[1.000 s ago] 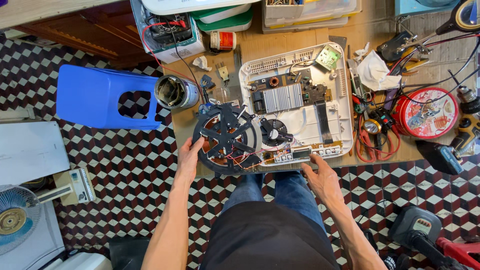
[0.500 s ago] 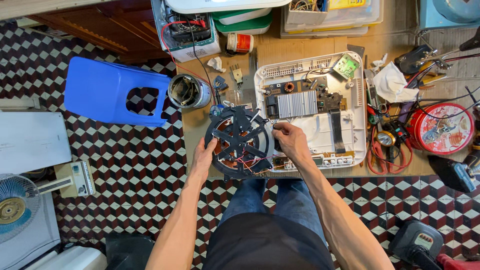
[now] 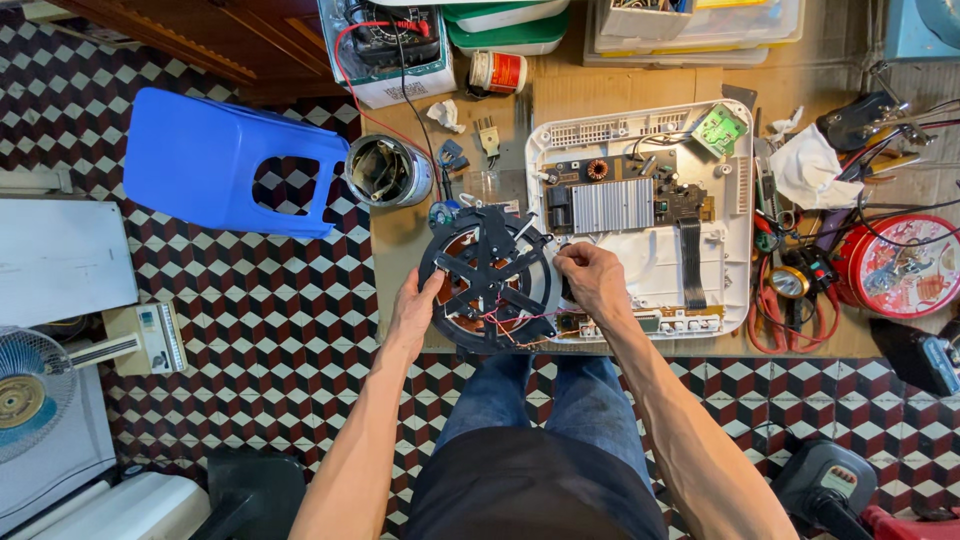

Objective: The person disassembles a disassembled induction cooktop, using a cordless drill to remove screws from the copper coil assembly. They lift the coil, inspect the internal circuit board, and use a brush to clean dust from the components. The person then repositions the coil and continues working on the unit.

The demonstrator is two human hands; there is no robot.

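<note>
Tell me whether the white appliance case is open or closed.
Open: the white case has no cover, so its circuit board and heat sink show.

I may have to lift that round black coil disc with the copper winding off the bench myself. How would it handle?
The coil disc probably stays stiff: its black spoked frame looks rigid, and both the left hand and the right hand grip its rim. The copper winding suggests some weight. Thin red wires trail from it, so it may snag or tug.
</note>
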